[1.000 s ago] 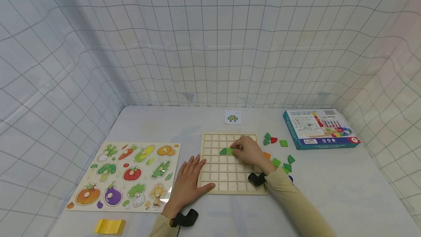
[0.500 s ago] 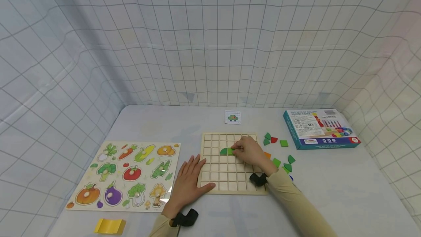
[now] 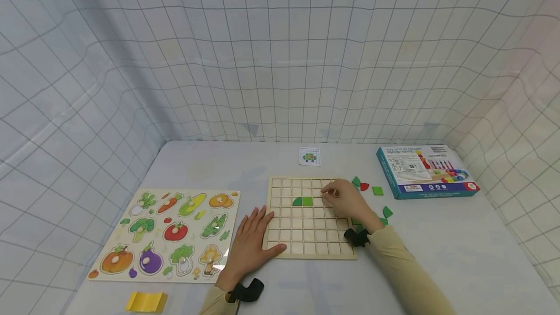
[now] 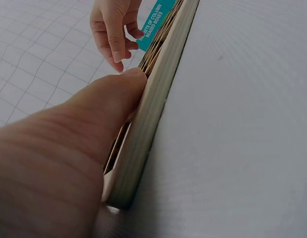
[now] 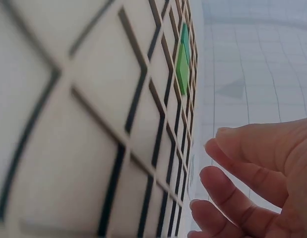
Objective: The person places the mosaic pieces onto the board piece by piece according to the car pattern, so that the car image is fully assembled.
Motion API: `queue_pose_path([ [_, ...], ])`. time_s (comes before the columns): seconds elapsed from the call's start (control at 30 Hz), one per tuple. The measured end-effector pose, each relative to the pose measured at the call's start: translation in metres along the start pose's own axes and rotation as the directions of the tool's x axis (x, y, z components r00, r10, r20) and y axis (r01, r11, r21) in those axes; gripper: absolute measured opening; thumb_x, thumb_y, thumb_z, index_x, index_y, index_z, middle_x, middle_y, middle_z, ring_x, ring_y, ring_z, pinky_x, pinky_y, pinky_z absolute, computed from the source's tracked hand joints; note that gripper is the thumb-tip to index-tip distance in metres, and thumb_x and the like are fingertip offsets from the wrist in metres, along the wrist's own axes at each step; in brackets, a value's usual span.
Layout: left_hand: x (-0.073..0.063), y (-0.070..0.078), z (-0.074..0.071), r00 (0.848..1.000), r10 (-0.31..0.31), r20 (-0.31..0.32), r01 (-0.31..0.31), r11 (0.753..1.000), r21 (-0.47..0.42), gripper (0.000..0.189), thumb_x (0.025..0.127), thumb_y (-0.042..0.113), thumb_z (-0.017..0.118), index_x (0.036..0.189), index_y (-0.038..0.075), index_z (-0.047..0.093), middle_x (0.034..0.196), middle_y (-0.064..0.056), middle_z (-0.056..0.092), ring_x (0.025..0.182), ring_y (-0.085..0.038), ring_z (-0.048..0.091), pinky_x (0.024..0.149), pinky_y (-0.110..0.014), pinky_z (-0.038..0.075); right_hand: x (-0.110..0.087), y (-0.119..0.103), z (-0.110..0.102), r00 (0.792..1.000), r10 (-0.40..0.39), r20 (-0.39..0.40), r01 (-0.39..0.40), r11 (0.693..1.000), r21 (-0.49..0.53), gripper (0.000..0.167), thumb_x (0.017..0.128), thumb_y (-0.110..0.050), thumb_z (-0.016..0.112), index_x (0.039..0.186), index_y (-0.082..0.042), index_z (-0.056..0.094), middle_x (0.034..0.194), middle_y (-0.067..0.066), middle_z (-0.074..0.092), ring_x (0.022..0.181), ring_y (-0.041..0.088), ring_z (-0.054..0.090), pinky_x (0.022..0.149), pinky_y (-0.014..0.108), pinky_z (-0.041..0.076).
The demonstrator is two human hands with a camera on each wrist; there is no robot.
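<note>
A wooden grid board [image 3: 297,236] lies on the table, its square cells marked off by thin ridges. Side by side in two of its cells are a dark green quarter-round tile [image 3: 297,201] and a light green square tile [image 3: 307,201]. My left hand [image 3: 252,242] is spread flat at the board's lower left corner, thumb on the front rim. To the right of the tiles, my right hand [image 3: 345,198] hovers above the board with fingers loosely bent. In the right wrist view its thumb and fingertips [image 5: 211,145] hold nothing.
Right of the board lie loose green tiles [image 3: 387,212], a red tile [image 3: 364,186] and a green square [image 3: 377,190]; my right arm hides others. Behind stand a pattern card [image 3: 309,156] and a box [image 3: 426,171]. At left are a vegetable puzzle [image 3: 166,237] and a yellow piece [image 3: 146,301].
My right hand has let go of the light green square tile, which stays in its cell, and has moved right. My left hand has stayed in place.
</note>
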State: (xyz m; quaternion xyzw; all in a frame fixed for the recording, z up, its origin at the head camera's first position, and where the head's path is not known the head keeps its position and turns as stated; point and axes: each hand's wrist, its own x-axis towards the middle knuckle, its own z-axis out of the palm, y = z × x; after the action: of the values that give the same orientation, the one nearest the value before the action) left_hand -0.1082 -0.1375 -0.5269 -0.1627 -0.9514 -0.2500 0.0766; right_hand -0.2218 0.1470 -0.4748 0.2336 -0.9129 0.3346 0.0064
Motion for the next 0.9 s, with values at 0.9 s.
queue_pose_path([
  [0.9, -0.001, 0.000, -0.001, 1.000, 0.015, -0.009, -0.015, 1.000, -0.006, 0.085, 0.082, 0.063, 0.060, 0.146, 0.012, 0.037, 0.153, -0.010, 0.027, 0.142, -0.026, 0.016, 0.113, -0.042, 0.008, -0.005, 0.062, -0.046, 0.934, 0.316, -0.168, -0.329, 0.943, -0.058, 0.028, 0.085, -0.016, 0.070, 0.097, 0.009, 0.066, 0.082, 0.016, 0.066, 0.069, 0.025, 0.059, 0.060, 0.037, 0.048],
])
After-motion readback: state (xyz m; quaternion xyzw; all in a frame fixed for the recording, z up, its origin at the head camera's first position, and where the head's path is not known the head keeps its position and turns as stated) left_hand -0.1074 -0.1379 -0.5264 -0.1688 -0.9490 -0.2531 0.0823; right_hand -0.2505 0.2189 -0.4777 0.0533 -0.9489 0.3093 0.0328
